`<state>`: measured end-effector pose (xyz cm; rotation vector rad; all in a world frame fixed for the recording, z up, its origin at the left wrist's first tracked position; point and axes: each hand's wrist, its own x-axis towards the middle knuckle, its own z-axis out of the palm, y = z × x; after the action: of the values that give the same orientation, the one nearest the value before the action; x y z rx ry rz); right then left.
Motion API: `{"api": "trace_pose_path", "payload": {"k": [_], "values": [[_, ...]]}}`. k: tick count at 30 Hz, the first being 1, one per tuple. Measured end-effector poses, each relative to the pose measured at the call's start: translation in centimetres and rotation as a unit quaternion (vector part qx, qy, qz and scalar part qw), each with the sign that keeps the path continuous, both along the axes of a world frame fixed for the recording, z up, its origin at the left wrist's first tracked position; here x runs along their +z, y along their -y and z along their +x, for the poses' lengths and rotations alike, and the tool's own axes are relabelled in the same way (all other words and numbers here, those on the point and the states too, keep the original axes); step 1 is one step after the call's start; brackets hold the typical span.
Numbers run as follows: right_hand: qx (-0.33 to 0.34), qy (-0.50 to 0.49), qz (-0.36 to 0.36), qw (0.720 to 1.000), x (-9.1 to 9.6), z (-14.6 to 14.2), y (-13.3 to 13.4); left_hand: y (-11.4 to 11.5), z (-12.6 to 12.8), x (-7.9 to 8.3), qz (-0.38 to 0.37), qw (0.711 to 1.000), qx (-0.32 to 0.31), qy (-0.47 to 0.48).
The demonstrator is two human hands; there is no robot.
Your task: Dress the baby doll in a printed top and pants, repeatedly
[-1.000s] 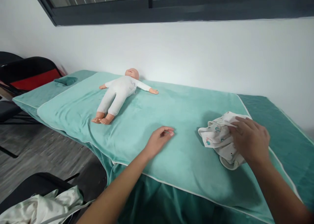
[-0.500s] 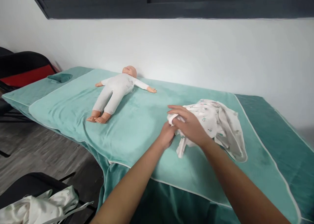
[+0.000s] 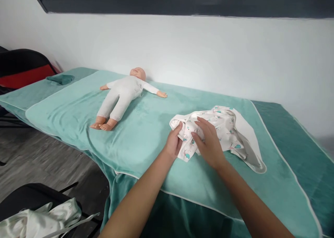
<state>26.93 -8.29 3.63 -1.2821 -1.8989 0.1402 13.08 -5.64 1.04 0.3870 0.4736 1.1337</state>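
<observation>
A white baby garment (image 3: 225,126) with small coloured prints lies partly spread on the right side of the bed. My left hand (image 3: 174,142) is closed on its left end, thumb on top and the other fingers partly hidden by the cloth. My right hand (image 3: 208,142) rests on the printed fabric just to the right. Its thumb and bent fingers are apart, with cloth visible in the gap. Farther left, a baby doll (image 3: 121,92) in a whitish long-sleeved suit lies on its back, arms spread, bare feet towards the near edge.
A light green blanket (image 3: 146,133) covers the bed, over a darker green cover (image 3: 294,140). A chair (image 3: 26,65) with a red part stands at the far left. Patterned cloth (image 3: 44,219) lies on a black chair at the lower left. The wall (image 3: 182,50) runs behind.
The garment's left end has been opened out flatter, showing more print. My right hand has drawn back rightward and down from above my left hand. The doll stays put.
</observation>
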Motion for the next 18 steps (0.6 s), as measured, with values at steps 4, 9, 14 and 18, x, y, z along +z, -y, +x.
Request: {"api": "trace_pose_path", "payload": {"k": [4,9,14,18], "values": [[-0.043,-0.005,0.027,0.999,0.2,1.2,0.1,-0.1,0.0,-0.1,-0.006,0.999,-0.016,0.035],[-0.098,-0.021,0.052,0.994,0.6,3.3,-0.2,-0.2,-0.1,-0.4,-0.011,0.999,-0.008,0.033],[-0.106,-0.036,0.060,0.992,0.7,4.4,0.1,-0.1,-0.2,-0.3,-0.021,1.000,0.000,0.022],[-0.099,-0.039,0.055,0.993,0.4,4.3,0.3,0.0,-0.2,-0.1,-0.030,0.999,0.001,0.021]]}}
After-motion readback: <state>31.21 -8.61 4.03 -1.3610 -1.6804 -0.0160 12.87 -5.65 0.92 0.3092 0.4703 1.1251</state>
